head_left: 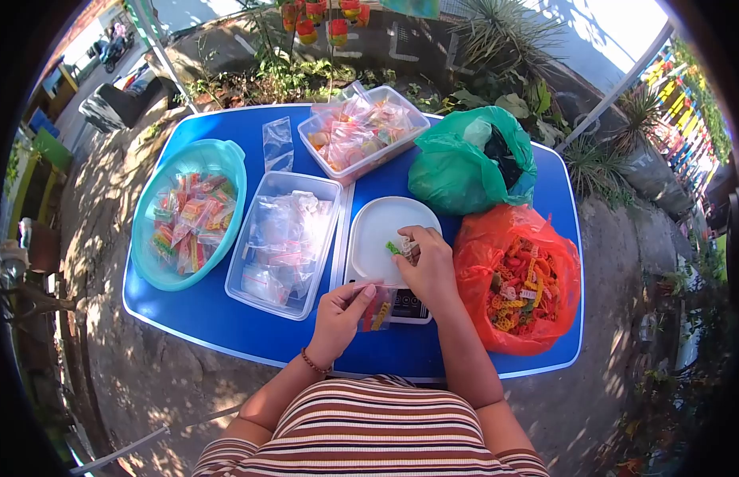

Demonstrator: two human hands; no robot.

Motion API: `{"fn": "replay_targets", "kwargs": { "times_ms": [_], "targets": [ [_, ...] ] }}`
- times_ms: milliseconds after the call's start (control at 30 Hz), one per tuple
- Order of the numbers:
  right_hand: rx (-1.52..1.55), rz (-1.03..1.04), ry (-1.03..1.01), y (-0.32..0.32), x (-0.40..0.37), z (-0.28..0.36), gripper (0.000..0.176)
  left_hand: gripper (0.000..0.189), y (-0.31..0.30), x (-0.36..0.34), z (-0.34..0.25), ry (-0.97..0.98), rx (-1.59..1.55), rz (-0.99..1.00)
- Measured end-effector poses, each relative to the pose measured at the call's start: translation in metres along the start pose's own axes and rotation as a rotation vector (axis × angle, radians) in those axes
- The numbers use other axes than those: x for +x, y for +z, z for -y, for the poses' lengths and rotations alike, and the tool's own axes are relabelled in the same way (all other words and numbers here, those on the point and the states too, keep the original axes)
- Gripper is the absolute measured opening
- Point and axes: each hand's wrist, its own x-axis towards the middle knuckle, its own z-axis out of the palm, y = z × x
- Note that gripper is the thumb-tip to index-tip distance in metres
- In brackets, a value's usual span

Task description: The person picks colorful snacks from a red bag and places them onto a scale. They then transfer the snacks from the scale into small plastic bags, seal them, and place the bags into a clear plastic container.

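Observation:
My left hand pinches the edge of a small clear zip bag, which has yellow and reddish pieces inside. Its lower part hangs over the near edge of a digital scale. My right hand is above the scale's white plate, its fingers closed around a few small crinkled snack pieces. Green and whitish ones show at the fingertips; the rest are hidden by the fingers. To the right of that hand, an open orange plastic bag holds many red, yellow and orange ladder-like pieces.
On the blue table stand a turquoise basin of filled bags, a clear tub of zip bags and another tub of filled bags. A green plastic bag sits at the back right. A loose clear bag lies behind.

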Motion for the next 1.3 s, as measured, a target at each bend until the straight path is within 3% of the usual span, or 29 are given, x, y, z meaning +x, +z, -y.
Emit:
{"fn": "replay_targets", "kwargs": {
  "times_ms": [167,267,467,567,667,767,867,1067,1167,1300],
  "targets": [
    [0.323,-0.049,0.175,-0.010,-0.005,0.001,0.029,0.031,0.000,0.001,-0.003,-0.018,0.042,0.031],
    [0.504,-0.142,0.179,-0.012,-0.008,0.005,0.026,0.031,0.003,0.004,0.002,0.014,0.023,0.024],
    [0.091,-0.136,0.006,-0.017,-0.015,0.000,0.028,0.032,0.005,0.006,0.005,0.005,0.033,0.006],
    [0.092,-0.246,-0.124,-0.019,-0.017,0.002,0.025,0.030,0.006,0.004,-0.003,-0.040,0.014,0.017],
    [0.351,-0.329,-0.163,-0.018,-0.023,0.010,0.018,0.025,0.011,0.003,-0.002,0.063,0.066,-0.037],
    [0.889,-0.224,-0.005,-0.022,-0.035,0.030,0.017,0.022,0.003,-0.002,-0.013,-0.055,0.093,0.039],
    [0.943,-0.121,0.020,-0.024,-0.044,0.028,0.021,0.022,0.004,-0.002,-0.007,0.040,0.095,0.019],
    [0.841,-0.076,-0.005,-0.020,-0.057,0.018,0.019,0.023,0.012,-0.003,-0.008,0.130,0.140,0.022],
    [0.437,0.026,-0.183,-0.030,-0.054,0.028,0.012,0.025,0.015,-0.005,-0.010,0.122,0.105,0.033],
    [0.346,0.046,-0.216,-0.027,-0.055,0.022,0.009,0.027,0.016,-0.004,-0.010,0.098,0.083,-0.007]
  ]
}}
